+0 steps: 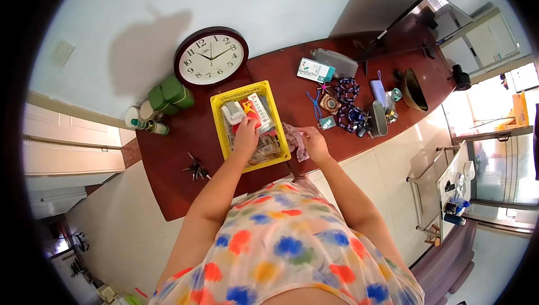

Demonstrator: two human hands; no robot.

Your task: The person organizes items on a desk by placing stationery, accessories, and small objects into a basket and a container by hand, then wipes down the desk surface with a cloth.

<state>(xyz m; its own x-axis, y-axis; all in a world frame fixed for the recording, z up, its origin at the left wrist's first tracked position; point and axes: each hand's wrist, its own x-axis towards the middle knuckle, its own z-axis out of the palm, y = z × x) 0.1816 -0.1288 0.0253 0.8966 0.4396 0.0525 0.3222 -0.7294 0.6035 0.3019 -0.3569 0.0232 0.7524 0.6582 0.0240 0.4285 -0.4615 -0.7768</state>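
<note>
Floral-patterned clothing [281, 251] on the person's torso lies nearest the camera, with both bare forearms reaching over a dark red desk [163, 176]. At the desk's left end stand green canisters [177, 93] and a green-capped bottle [152, 126]. Next to these, a round dark-rimmed clock [211, 58] stands by the wall; a bunch of keys [196, 168] lies near the front edge. A yellow basket [264, 164] follows, containing a small white box [233, 112], a red packet [251, 113] and a white carton [260, 109]. The left hand [247, 135] is inside the basket, fingers bent and touching the red packet; whether they grip it cannot be determined. Just right of the basket, the right hand [315, 145] has thumb and fingers nearly together, pinching a pink patterned cloth [302, 149]. Further right are a blue lanyard [316, 106], a teal-and-white box [316, 70], dark beaded strings [349, 92], a grey oval container [378, 118] and, near the desk's right end, a tilted bowl [414, 90].
</note>
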